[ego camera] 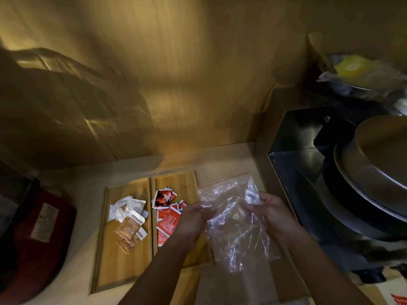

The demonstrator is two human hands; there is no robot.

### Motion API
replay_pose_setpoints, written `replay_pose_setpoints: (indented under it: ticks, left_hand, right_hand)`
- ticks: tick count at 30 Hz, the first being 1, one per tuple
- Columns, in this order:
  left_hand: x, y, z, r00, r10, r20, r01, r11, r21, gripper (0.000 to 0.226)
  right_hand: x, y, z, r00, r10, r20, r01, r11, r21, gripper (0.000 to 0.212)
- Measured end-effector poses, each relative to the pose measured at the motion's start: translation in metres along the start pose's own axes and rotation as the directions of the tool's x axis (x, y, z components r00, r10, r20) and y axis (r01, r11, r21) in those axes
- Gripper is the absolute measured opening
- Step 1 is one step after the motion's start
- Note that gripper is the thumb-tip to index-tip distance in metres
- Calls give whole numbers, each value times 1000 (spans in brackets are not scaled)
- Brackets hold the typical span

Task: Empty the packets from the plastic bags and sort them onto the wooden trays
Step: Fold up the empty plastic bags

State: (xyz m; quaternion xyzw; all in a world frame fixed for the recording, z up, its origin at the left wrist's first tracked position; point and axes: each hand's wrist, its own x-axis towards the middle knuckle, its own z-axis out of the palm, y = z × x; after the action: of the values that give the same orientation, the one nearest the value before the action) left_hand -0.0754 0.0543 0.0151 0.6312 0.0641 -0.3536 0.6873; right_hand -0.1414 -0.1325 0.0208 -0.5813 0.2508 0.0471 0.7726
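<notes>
Two wooden trays lie side by side on the counter. The left tray [116,267] holds several white and brown packets [130,219]. On the right tray [174,180] lie several red packets [166,219]. A clear plastic bag [235,227] with a red zip strip hangs crumpled just right of the trays, held between both hands. My left hand [193,221] grips its left side above the right tray's edge. My right hand [267,211] pinches its upper right part. No packets are visible inside the bag.
A dark red object with a label [37,234] sits at the left. A metal machine with round steel pans [372,172] stands to the right. A bowl with a yellow item in plastic [356,71] is at the far right. A wooden wall rises behind.
</notes>
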Motion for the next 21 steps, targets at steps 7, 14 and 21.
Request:
replay_pose_setpoints:
  ticks: [7,14,21]
  left_hand:
    - [-7,9,-1,995,-26,92,38,991,-127,11]
    - [-10,1,0,998,1,-63,4,996,88,12]
    - [-13,-2,1,950,298,-94,-259,920,293,17]
  right_hand:
    - [5,10,-3,992,1,-130,-5,999,-37,10]
    - [5,9,1,997,-1,76,-8,993,122,16]
    - [8,13,3,999,-17,-51,15,999,-43,9]
